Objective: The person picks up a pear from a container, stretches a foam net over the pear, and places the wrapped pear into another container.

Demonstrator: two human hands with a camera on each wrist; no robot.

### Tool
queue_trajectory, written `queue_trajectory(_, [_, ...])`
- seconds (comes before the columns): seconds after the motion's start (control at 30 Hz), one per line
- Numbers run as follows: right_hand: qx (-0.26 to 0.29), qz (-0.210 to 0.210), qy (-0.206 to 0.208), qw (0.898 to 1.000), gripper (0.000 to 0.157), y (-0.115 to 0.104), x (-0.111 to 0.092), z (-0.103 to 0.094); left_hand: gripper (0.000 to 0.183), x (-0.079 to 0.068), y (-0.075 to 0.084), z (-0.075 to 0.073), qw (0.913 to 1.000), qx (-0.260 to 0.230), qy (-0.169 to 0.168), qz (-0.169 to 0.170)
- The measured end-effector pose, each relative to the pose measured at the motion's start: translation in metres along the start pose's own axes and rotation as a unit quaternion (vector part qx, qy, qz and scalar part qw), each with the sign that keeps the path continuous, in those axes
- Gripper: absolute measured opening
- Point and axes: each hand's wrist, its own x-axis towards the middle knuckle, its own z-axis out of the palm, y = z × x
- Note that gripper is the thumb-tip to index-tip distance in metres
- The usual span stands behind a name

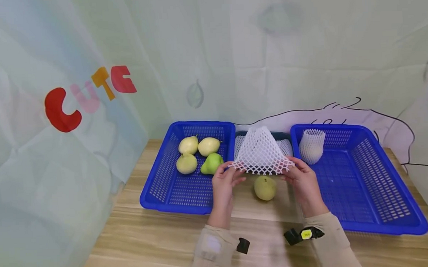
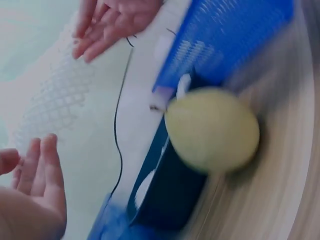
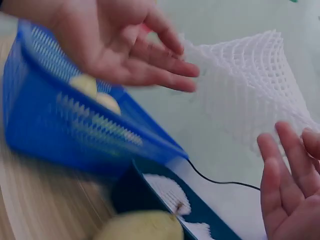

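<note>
A white foam fruit net (image 1: 260, 151) is stretched wide between both hands, its mesh opening toward the person. My left hand (image 1: 225, 184) pinches the left edge of the opening, and my right hand (image 1: 302, 183) pinches the right edge. On the table just below the net sits a yellow-green pear (image 1: 265, 188), between the two hands and touched by neither. The right wrist view shows the net (image 3: 250, 85) spread between the fingers. Behind the pear is a dark teal box (image 2: 170, 195) holding more white foam nets (image 3: 167, 192).
To the left, a blue basket (image 1: 188, 208) contains several pears, one of them a brighter green pear (image 1: 212, 164). A second blue basket (image 1: 387, 229) at the right holds one pear in a foam net (image 1: 312, 147). A printed cloth (image 1: 211, 51) hangs behind the wooden table (image 1: 132, 238).
</note>
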Motion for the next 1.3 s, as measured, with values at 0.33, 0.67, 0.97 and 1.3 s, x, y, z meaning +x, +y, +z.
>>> queue_trajectory(0.33, [0.356,0.034,-0.147,0.922,0.035,0.007,-0.001,0.005,0.023,-0.003,-0.004,0.009,0.9629,-0.244,-0.053,-0.103])
queue_trajectory(0.67, [0.214,0.055,0.050,0.974,0.019,0.027,-0.004,0.013,0.050,-0.010,-0.052,0.011,0.9953,0.013,-0.045,-0.085])
queue_trajectory(0.97, [-0.019,0.036,0.168,0.985,0.029,0.068,0.000,0.006,0.052,-0.002,-0.082,-0.009,0.9896,0.116,-0.028,-0.080])
queue_trajectory(1.3, [-0.158,0.050,0.203,0.965,0.037,0.089,0.006,-0.006,0.048,0.008,-0.093,-0.021,0.9725,0.220,-0.045,-0.062])
